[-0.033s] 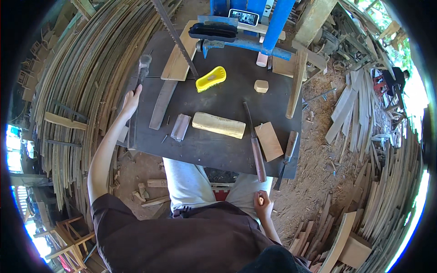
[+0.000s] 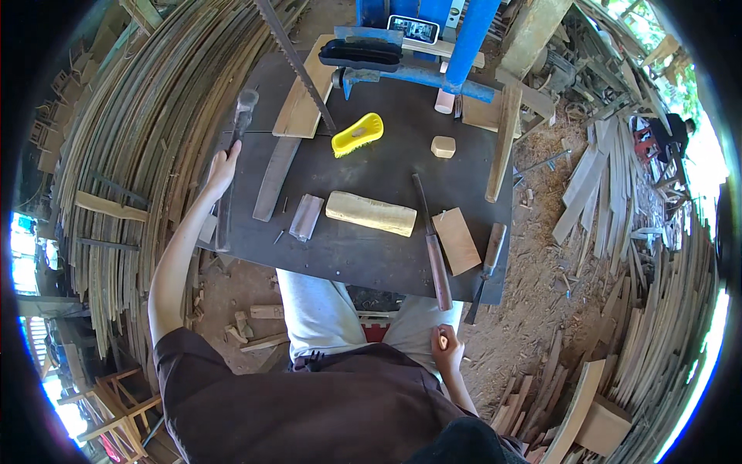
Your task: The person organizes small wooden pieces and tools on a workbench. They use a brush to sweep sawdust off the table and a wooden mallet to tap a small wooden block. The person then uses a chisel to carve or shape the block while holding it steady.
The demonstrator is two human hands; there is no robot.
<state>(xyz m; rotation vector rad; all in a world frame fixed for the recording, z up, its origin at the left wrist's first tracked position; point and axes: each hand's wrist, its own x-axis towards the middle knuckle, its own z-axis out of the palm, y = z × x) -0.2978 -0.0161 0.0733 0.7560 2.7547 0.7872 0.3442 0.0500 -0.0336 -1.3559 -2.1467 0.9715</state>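
Touching a long dark bar, left grip: clasped or loose, cannot tell; right grip curls fistlike near a rounded wooden handle

I find no text, label, number or sign that can be read. The small lit screen ahead of me shows a picture — its details are too small for me to make out. I read nothing on the blue metal frame, the yellow brush, the flat wooden block or the wooden-handled tool. Whether any of these carries finer print — I cannot tell.
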